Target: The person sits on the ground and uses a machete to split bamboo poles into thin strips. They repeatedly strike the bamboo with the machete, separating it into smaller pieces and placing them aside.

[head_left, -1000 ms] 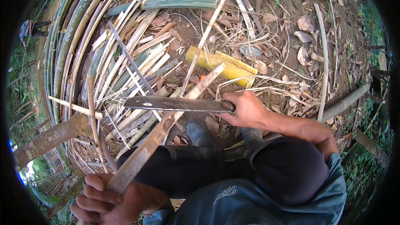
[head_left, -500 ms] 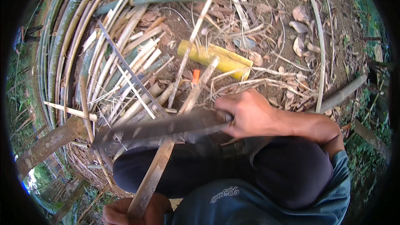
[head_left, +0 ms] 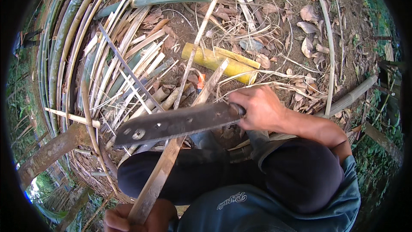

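Observation:
My right hand (head_left: 262, 109) is closed around the handle of a machete (head_left: 180, 122), whose broad dark blade has several round holes and points to the left. The blade lies across a long strip of split bamboo (head_left: 161, 172); whether it touches the strip I cannot tell. Low at the left, my left hand (head_left: 143, 217) grips the near end of that strip. From there the strip slants up and away past my knees, and its far end reaches close to a yellow bamboo piece (head_left: 206, 58).
Cut bamboo strips (head_left: 141, 60) are heaped at the left, with a saw blade (head_left: 124, 62) slanting over them. Long bamboo poles (head_left: 64, 47) curve beyond. A small orange object (head_left: 201, 81) lies near the strip's far end. A thick branch (head_left: 49, 148) juts in at the left.
My right hand and the machete have shifted slightly right and away from me, and the blade is less blurred. My left hand and the bamboo strip have hardly moved.

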Available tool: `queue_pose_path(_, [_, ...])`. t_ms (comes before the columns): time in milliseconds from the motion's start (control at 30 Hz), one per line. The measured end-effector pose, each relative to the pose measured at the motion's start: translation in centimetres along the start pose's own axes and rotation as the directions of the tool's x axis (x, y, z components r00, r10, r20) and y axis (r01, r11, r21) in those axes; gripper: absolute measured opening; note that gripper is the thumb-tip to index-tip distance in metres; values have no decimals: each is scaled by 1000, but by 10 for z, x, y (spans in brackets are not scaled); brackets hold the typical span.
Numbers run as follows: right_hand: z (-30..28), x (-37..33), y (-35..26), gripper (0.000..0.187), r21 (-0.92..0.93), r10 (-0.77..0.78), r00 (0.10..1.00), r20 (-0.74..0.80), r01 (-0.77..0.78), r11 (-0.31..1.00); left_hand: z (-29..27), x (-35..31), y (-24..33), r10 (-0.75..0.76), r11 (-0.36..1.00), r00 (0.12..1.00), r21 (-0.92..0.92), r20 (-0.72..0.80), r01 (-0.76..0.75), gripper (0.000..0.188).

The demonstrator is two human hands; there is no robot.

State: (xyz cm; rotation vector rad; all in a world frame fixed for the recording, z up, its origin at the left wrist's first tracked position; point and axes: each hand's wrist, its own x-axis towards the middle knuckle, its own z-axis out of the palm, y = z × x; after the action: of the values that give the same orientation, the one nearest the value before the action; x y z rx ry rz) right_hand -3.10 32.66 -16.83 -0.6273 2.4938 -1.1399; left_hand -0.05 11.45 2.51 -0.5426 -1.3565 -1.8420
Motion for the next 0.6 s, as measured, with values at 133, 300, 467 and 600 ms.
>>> queue_pose_path(133, [12, 13, 25, 21, 47, 312, 948, 55, -315, 948, -10, 2, 4, -15, 980, 999, 198, -40, 23, 40])
queue_pose_path(300, [5, -2, 16, 19, 86, 158, 987, 22, -160, 983, 1, 19, -2, -45, 999, 999, 20, 26, 45, 40])
queue_pose_path(467, [13, 2, 20, 24, 30, 188, 980, 68, -191, 981, 4, 20, -5, -57, 994, 998, 93, 1, 57, 39])
queue_pose_path(600, [19, -5, 24, 26, 64, 268, 961, 73, -273, 960, 12, 21, 2, -62, 997, 993, 53, 104, 57, 37])
